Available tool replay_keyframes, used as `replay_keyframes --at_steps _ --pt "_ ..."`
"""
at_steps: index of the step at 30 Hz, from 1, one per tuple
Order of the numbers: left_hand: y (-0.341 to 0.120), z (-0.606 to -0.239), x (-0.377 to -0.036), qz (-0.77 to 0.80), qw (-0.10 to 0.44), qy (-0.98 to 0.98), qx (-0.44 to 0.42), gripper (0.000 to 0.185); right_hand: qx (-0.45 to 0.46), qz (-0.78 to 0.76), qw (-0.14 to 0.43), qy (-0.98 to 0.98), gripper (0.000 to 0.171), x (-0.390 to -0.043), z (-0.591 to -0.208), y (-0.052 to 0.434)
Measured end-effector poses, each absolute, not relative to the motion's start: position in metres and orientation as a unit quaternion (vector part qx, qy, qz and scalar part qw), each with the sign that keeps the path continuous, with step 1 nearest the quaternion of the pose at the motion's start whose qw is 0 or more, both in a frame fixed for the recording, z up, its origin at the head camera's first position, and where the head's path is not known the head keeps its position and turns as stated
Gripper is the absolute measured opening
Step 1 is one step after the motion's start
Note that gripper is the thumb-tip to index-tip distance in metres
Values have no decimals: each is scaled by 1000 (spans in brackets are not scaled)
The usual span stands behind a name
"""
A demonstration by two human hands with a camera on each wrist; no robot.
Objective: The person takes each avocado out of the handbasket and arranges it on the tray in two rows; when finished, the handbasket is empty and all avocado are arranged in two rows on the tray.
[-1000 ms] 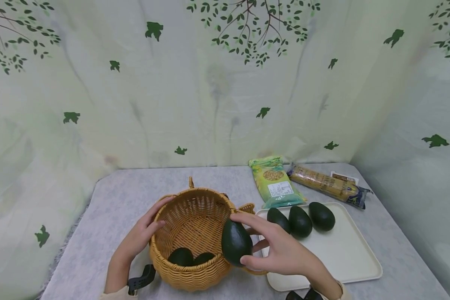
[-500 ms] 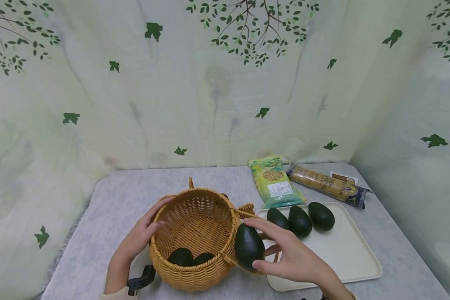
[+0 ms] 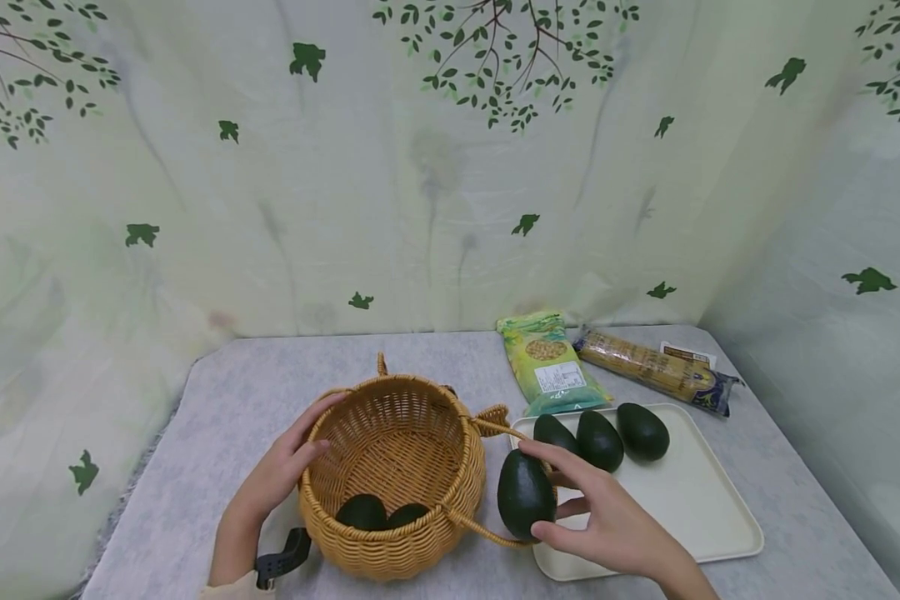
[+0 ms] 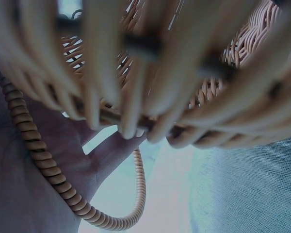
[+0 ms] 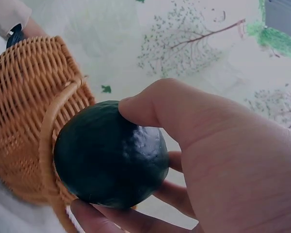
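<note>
My right hand (image 3: 577, 508) grips a dark green avocado (image 3: 525, 495) (image 5: 109, 154) just above the left edge of the cream tray (image 3: 690, 517), right beside the wicker basket (image 3: 393, 475) (image 5: 24, 111). My left hand (image 3: 288, 471) holds the basket's left rim, fingers curled over the weave (image 4: 136, 73). Two avocados (image 3: 378, 512) lie in the basket's bottom. Three more avocados (image 3: 600, 440) sit in a row at the tray's far end.
A green snack packet (image 3: 551, 364) and a long wrapped packet (image 3: 656, 369) lie behind the tray. The basket's thin side handle (image 3: 487, 529) hangs near the held avocado. A leaf-print curtain surrounds the grey table (image 3: 225, 400).
My right hand has carried the avocado from over the basket's right rim rightward and down to the tray's left edge. The left hand and basket have stayed put.
</note>
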State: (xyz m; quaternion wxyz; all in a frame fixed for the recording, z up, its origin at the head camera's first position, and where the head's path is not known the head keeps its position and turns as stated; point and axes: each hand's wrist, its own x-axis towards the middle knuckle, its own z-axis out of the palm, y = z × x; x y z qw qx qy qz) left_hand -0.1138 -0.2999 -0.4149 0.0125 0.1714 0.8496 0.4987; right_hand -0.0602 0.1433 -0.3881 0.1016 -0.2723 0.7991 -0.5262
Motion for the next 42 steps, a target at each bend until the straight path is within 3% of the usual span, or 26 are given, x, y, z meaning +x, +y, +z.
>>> replay_keyframes --at_steps 29,42 --pt "-300 -414 -114 500 12 848 172 58 -159 -510 91 840 75 -48 -413 195" --pt "-300 -414 -114 503 14 847 170 59 -133 -489 144 850 74 -52 -439 194"
